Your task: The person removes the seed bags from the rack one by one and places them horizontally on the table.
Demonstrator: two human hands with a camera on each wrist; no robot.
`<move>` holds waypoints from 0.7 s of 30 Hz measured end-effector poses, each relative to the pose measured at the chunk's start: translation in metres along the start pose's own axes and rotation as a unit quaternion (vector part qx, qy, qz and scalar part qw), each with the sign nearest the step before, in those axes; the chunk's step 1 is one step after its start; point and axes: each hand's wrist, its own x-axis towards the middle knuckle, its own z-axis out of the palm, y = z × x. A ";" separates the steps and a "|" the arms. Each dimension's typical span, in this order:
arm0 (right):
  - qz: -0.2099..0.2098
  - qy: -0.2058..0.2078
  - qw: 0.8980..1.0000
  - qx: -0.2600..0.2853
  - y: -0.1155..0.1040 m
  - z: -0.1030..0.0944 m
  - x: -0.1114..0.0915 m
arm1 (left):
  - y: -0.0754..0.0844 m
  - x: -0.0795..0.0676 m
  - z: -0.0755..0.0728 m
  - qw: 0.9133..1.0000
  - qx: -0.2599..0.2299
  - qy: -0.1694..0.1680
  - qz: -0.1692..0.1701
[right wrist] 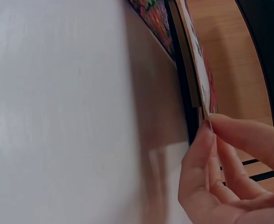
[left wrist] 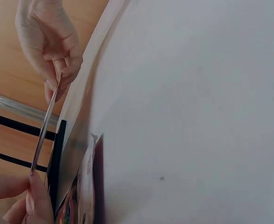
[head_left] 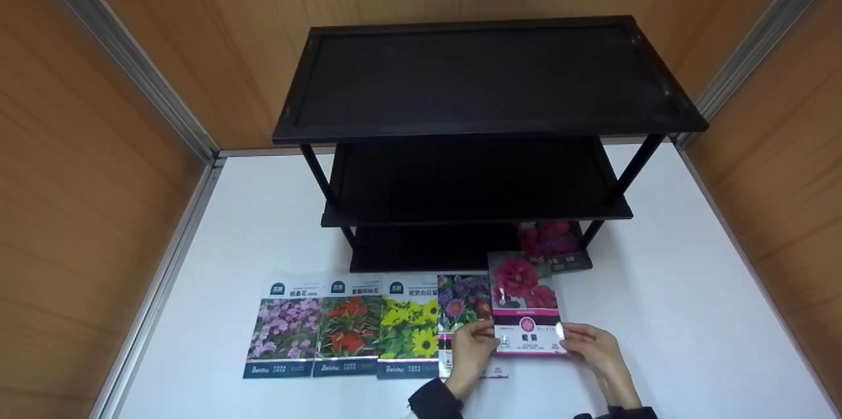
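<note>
Both hands hold up a seed packet (head_left: 523,297) with pink flowers on its front, in front of the black shelf rack. My left hand (head_left: 470,350) pinches its lower left edge, and my right hand (head_left: 597,354) pinches the lower right edge. The left wrist view shows the packet edge-on between the two hands. Thumb and fingers of the right hand (right wrist: 235,172) close on its edge in the right wrist view. Partly hidden behind the left hand and the held packet, a packet of mixed purple and red daisy-like flowers (head_left: 460,297) lies on the white table.
A three-tier black rack (head_left: 480,83) stands against the wooden wall. On its bottom shelf, at the right, lies a packet with dark pink flowers (head_left: 556,238). Packets with lilac flowers (head_left: 286,327), red flowers (head_left: 348,327) and yellow flowers (head_left: 408,327) form a row on the table (head_left: 691,314).
</note>
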 end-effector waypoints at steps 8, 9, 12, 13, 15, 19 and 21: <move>0.020 -0.006 1.000 0.005 0.004 -0.004 -0.003 | -0.003 -0.005 0.001 1.000 0.005 -0.008 0.006; 0.020 -0.006 1.000 0.003 0.004 -0.004 -0.003 | -0.004 -0.006 0.001 1.000 0.004 -0.009 0.010; 0.020 -0.006 1.000 0.001 0.006 -0.005 -0.004 | -0.005 -0.008 0.001 1.000 0.005 -0.013 0.021; 0.021 -0.003 1.000 0.002 0.007 -0.005 -0.004 | -0.006 -0.009 0.001 1.000 0.004 -0.014 0.021; 0.022 -0.002 1.000 0.002 0.008 -0.006 -0.005 | -0.007 -0.010 0.001 1.000 0.007 -0.017 0.026; 0.029 -0.004 1.000 0.007 0.011 -0.007 -0.007 | -0.009 -0.011 0.002 0.999 0.005 -0.027 0.022; 0.034 -0.004 0.999 0.007 0.012 -0.008 -0.007 | -0.010 -0.011 0.002 0.999 0.003 -0.031 0.023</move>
